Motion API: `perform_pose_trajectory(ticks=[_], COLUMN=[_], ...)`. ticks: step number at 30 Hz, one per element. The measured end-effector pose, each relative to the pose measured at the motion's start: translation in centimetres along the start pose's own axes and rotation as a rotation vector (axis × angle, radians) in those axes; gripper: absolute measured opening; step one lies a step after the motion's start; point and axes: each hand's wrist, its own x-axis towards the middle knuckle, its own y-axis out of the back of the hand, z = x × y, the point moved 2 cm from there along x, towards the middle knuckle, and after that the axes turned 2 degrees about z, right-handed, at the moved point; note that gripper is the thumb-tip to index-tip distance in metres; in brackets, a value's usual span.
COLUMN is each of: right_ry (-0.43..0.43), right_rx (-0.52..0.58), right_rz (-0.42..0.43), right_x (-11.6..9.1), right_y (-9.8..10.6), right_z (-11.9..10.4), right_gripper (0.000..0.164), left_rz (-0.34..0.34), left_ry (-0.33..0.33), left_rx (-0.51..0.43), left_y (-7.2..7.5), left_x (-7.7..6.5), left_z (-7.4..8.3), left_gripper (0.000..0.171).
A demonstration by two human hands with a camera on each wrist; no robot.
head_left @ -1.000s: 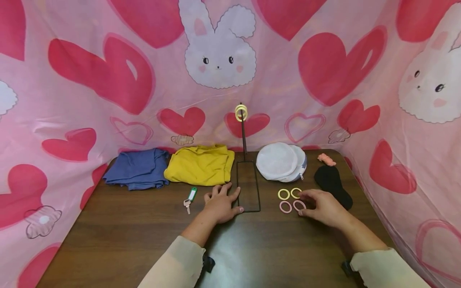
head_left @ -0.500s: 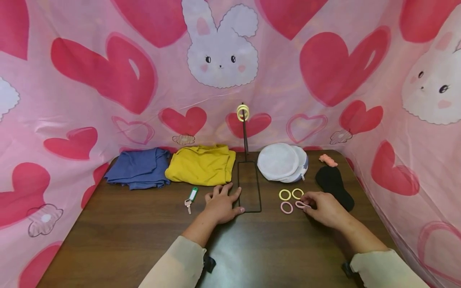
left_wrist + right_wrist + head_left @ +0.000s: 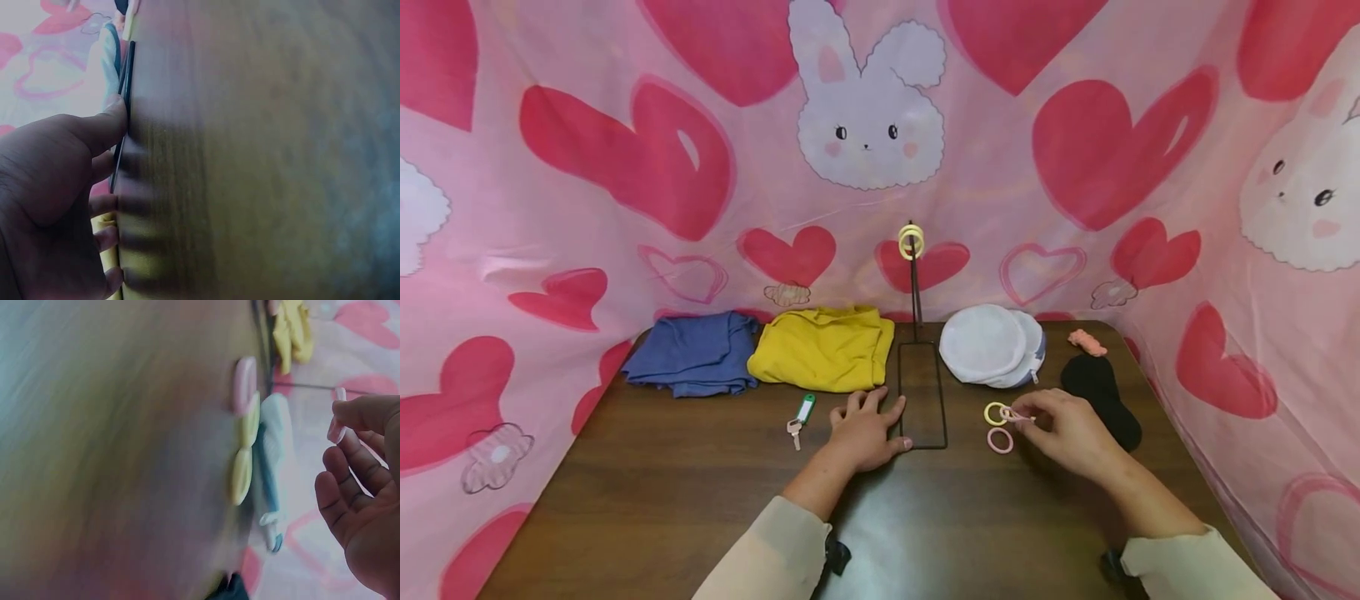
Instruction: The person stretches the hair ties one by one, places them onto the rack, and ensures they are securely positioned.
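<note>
My right hand (image 3: 1071,429) pinches a pink ring (image 3: 337,433) between thumb and fingertips, raised above the table. Beneath it lie a second pink ring (image 3: 1000,452) and two yellow rings, one of them (image 3: 242,476) hidden behind the hand in the head view. At the centre stands a black wire stand (image 3: 945,417) with a flat rectangular base and a tall upright. Yellow rings (image 3: 901,243) hang at its top. My left hand (image 3: 865,433) rests with spread fingers at the base's left side, its thumb on the near corner of the wire.
Folded blue cloth (image 3: 692,354) and yellow cloth (image 3: 820,348) lie at the back left. A key with a green tag (image 3: 805,408) lies before them. Right of the stand sits a white round pouch (image 3: 983,340); farther right are a black eye-mask-shaped piece (image 3: 1097,396) and an orange bundle (image 3: 1087,342).
My right hand has taken hold of the right pink ring and lifted it off the table, slightly toward the left. The left hand stays at the stand's base.
</note>
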Motion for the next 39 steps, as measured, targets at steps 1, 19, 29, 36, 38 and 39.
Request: perform_pose_trajectory(ticks=[1,19,29,36,38,39], right_ry=[0.002,0.088,0.224,0.299,0.312,0.316], right_rx=[0.013,0.164,0.187,0.210,0.223,0.228], right_rz=[0.010,0.077,0.164,0.224,0.242,0.246], right_x=[0.2,4.9,7.2,8.4,8.8,8.9], right_y=[0.0,0.3,2.9,4.9,5.5,5.8], right_z=[-0.4,-6.3,-9.5,-11.6,-12.3,-12.6], right_gripper=[0.025,0.022,0.024,0.025,0.027,0.027], left_rz=[0.000,-0.006,0.007,0.003,0.001,-0.002], left_ry=[0.000,0.013,0.010,0.005,0.006,0.008], left_rx=[-0.001,-0.001,-0.004,-0.014,-0.016,-0.018], left_y=[0.0,0.1,0.3,0.3,0.2,0.2], left_x=[0.0,0.2,0.0,-0.1,-0.1,-0.1], left_z=[0.0,0.1,0.2,0.2,0.1,0.1], left_gripper=[0.076,0.075,0.075,0.074,0.075,0.075])
